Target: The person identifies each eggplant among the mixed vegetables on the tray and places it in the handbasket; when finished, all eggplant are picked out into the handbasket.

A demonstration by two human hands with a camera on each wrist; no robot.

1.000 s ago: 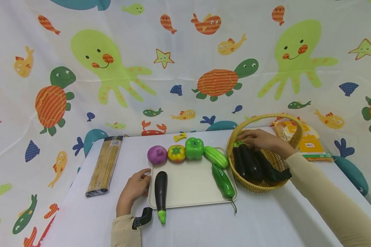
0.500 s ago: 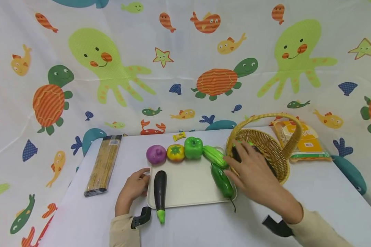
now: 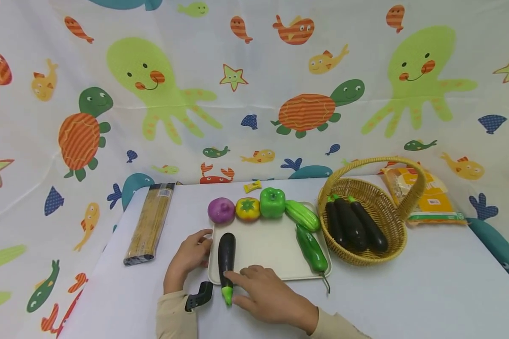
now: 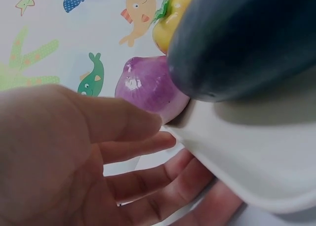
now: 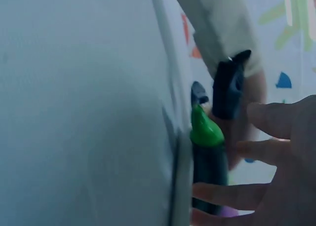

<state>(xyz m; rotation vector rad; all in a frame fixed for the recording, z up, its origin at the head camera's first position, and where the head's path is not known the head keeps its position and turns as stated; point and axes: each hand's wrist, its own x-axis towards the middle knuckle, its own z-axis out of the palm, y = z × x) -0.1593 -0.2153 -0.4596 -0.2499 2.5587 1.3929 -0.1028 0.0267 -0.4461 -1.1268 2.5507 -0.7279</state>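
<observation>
A dark eggplant [image 3: 226,259] with a green stem end lies along the left side of a cream tray [image 3: 263,249], its stem past the front rim. My right hand [image 3: 269,294] is over its lower part, index finger extended across it and thumb beside the stem. In the right wrist view, the fingers [image 5: 232,196] are spread near the eggplant [image 5: 210,161]. At the tray's left edge rests my left hand [image 3: 191,256], fingers loosely bent against the rim; the left wrist view shows nothing in its grasp. Several eggplants [image 3: 349,223] lie in a wicker basket [image 3: 400,240].
Along the tray's back are a purple onion [image 3: 221,210], a yellow tomato-like vegetable [image 3: 248,209], a green bell pepper [image 3: 272,202] and a ridged green gourd [image 3: 303,215]. A long green pepper [image 3: 313,249] lies right. Packaged sticks [image 3: 150,223], a small yellow packet [image 3: 252,186] and an orange bag [image 3: 428,195] surround these.
My right hand has left the basket and moved left across the tray to the eggplant there. The left hand has stayed at the tray's edge.
</observation>
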